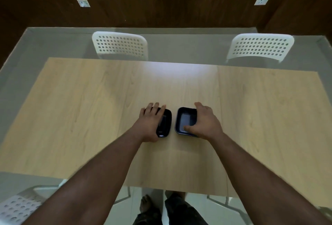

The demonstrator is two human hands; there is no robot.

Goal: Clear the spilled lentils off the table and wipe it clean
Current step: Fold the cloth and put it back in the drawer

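Two small black rectangular trays sit side by side near the middle of the light wooden table (89, 109). My left hand (150, 122) lies over the left tray (166, 124), fingers spread across its far rim and thumb at its near edge. My right hand (203, 122) grips the right tray (185, 122), thumb inside its near rim and fingers round its right side. Both trays look empty. No lentils or cloth show on the table.
Two white perforated chairs (120, 45) (260, 47) stand at the table's far side. A third chair (18, 208) is at the near left. My legs and feet (147, 205) show below the table's near edge. A dark wooden wall stands behind.
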